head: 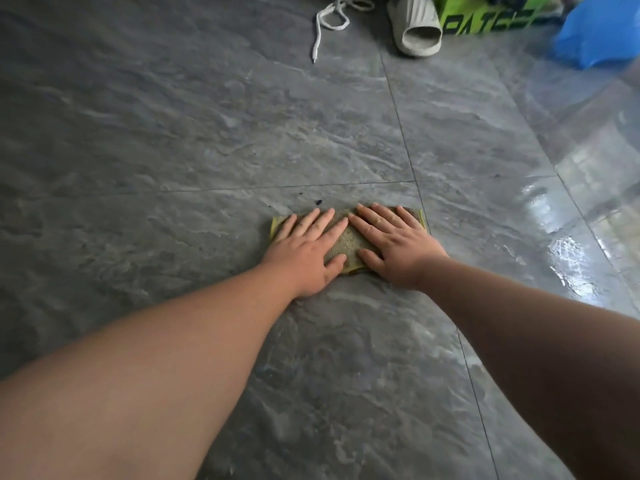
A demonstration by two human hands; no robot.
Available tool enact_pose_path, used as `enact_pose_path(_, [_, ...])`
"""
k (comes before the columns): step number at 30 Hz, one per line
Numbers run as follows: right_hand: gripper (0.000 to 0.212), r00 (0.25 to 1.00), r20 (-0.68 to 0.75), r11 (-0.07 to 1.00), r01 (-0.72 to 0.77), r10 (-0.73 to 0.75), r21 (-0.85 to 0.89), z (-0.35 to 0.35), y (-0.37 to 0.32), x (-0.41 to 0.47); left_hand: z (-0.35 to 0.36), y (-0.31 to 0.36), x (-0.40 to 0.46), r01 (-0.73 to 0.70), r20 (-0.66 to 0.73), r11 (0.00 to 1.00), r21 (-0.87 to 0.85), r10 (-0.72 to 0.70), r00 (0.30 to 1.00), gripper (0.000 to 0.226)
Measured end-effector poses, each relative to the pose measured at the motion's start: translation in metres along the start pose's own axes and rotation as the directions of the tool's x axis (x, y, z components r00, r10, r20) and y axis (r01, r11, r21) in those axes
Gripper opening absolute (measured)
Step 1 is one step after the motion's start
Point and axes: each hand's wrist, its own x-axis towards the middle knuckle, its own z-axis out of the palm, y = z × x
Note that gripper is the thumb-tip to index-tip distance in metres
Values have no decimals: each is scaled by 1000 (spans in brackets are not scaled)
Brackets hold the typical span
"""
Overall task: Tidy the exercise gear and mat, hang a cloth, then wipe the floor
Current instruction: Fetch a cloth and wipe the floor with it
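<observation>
Seen from my head camera, looking down: both my bare arms reach forward over a dark grey, marble-veined tiled floor (173, 133). My left hand (308, 247) and my right hand (394, 244) lie flat, palms down, fingers spread wide, side by side on a small folded rectangular cloth, olive-brown with yellow-green edges (349, 242). Neither hand grips it; both simply press it against the floor. The index fingertips nearly meet over the cloth's middle, and the thumbs point toward each other along its near edge. The cloth sits just below a crossing of tile grout lines, near the middle of the visible floor. Two small dark specks (318, 201) lie on the tile just beyond the cloth. Toward the right edge the floor shines with wet-looking glare (568, 265). At the far edge rest a pale ribbed slipper lying on its side (415, 26), a loose white lace (329, 22), a bright green box with dark lettering (485, 19) and something blue and blurred in the far right corner (599, 32).
</observation>
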Motion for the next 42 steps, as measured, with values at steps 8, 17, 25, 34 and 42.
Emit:
enact_pose_path(8, [66,1000,21,1000,12,-12,-6,2,-10,-47,4,29,-39,4,48,1000,-25,-2,999,67])
enact_pose_path(17, [66,991,129,999,15,-21,51,20,-34,-209,27,138,-158,8,185,998,-56,2,983,67])
enact_pose_path(25, [67,989,148,996,5,-18,91,40,-70,-322,57,194,-256,-67,173,997,-47,75,982,69])
enact_pose_path(34, [68,977,213,991,-19,-10,132,56,-106,-452,90,264,-364,-129,166,988,-86,142,976,71])
enact_pose_path(42, [72,983,165,978,-108,78,181,59,-133,-492,88,285,-392,-110,265,990,-89,130,955,70])
